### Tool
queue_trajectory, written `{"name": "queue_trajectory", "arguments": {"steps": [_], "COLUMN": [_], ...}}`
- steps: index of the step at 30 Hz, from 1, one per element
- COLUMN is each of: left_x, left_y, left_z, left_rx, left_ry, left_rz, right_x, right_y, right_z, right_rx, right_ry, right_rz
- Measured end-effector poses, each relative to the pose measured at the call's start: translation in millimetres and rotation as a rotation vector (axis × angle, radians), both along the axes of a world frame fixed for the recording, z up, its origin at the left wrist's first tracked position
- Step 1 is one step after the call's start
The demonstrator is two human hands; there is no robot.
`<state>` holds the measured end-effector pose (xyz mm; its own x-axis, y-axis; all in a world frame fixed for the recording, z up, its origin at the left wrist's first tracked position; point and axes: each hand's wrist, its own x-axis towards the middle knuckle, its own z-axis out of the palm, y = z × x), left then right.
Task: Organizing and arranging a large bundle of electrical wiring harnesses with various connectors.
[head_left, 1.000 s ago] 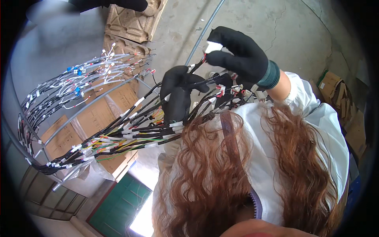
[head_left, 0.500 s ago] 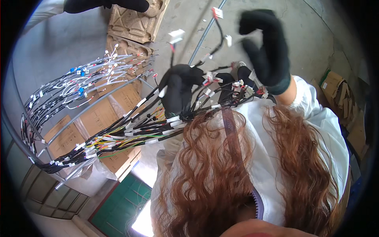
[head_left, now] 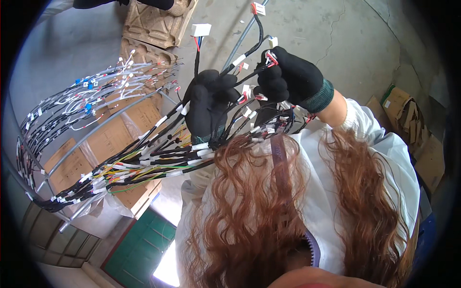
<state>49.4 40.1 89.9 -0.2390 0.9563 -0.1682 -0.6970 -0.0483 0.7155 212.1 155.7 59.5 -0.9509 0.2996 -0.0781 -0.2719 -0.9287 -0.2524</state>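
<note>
My left hand [head_left: 206,105], in a black knit glove, is closed around several black cables of a long wire harness [head_left: 187,156]. Above it, one cable rises to a white connector [head_left: 201,30] with red and blue wires. Another bends up to a second white connector [head_left: 259,8]. My right hand [head_left: 295,77], gloved too with a green cuff, pinches a black cable near its end, where red and white wires [head_left: 271,59] show. A small pale connector [head_left: 273,42] stands just above its fingers. More connector ends [head_left: 247,113] dangle between my hands and my white jacket.
The harness runs left across a grey metal tube rack [head_left: 103,122], where another bundle [head_left: 81,103] of cable ends hangs. Cardboard boxes [head_left: 108,144] stand beneath it. Moulded brown pallets [head_left: 156,24] and a dark-gloved person's arm [head_left: 98,4] are at the upper left; flattened cardboard [head_left: 406,115] lies right.
My right hand has come down and left, from blurred and raised with nothing visible in its fingers, to gripping a cable beside my left hand. The left hand keeps its hold.
</note>
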Motion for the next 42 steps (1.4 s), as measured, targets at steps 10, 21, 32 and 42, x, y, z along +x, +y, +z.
{"name": "queue_trajectory", "arguments": {"steps": [10, 21, 32, 42], "left_x": [-4.9, -11.0, -21.7, -20.5], "left_y": [-2.8, -8.7, -27.0, -49.1], "left_z": [-0.7, -21.3, -42.5, -47.7], "left_rx": [0.050, 0.073, 0.305, 0.038], "left_ry": [0.118, 0.021, -0.044, 0.463], "left_rz": [-0.003, 0.107, -0.174, -0.080], "right_x": [-7.3, -11.8, -23.9, -12.6], "right_y": [2.9, 15.8, 22.9, 24.8], "right_z": [7.9, 39.2, -9.3, 74.6], "right_rx": [-0.186, 2.118, 0.099, 0.873], "right_ry": [0.168, -0.757, 0.194, 0.003], "right_rz": [0.129, -0.996, -0.157, -0.439]}}
